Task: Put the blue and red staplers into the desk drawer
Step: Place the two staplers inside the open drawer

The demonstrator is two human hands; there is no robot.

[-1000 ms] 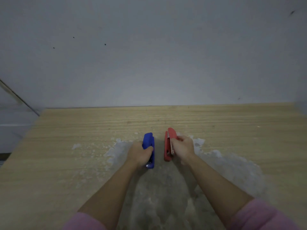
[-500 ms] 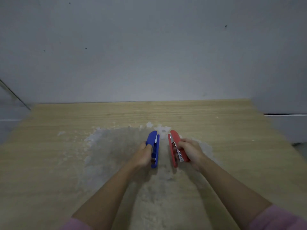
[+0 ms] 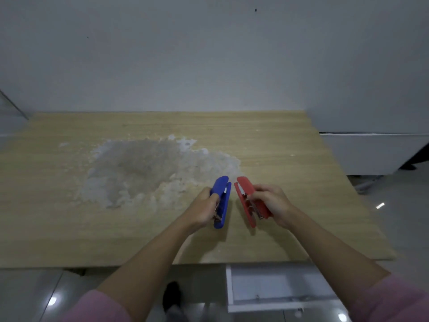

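ok so what you can't really see: the left hand (image 3: 204, 209) wraps over the near side of the blue stapler (image 3: 222, 201), so a good chunk of its body and its metal part is covered by the fingers. Same deal with the right hand (image 3: 271, 204) on the red stapler (image 3: 247, 201), the back end is buried in the palm. The open drawer (image 3: 274, 289) is partly blocked by the right forearm, so its right side and whatever sits there is hidden; little specks inside are too small to make out. Both pink sleeves (image 3: 392, 303) get cut off by the bottom edge, and the dark shape on the floor (image 3: 171, 296) is too blurry to identify
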